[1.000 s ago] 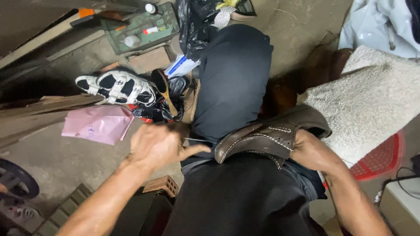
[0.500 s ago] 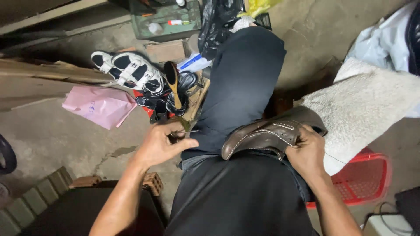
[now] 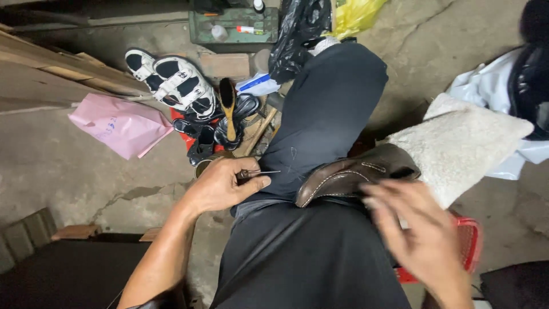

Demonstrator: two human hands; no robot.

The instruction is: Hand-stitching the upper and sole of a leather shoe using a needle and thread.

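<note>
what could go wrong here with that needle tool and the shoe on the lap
The left hand pinches a thin pointed awl whose tip lies right over the black trousers, so a slip could prick the leg. The brown shoe rests on the thigh with the right hand off it and blurred; unheld, it might slide onto the floor.

One brown shoe (image 3: 354, 174), two white sneakers (image 3: 174, 83), one pink bag (image 3: 117, 123), one brush (image 3: 227, 106), one awl (image 3: 260, 173)
</note>
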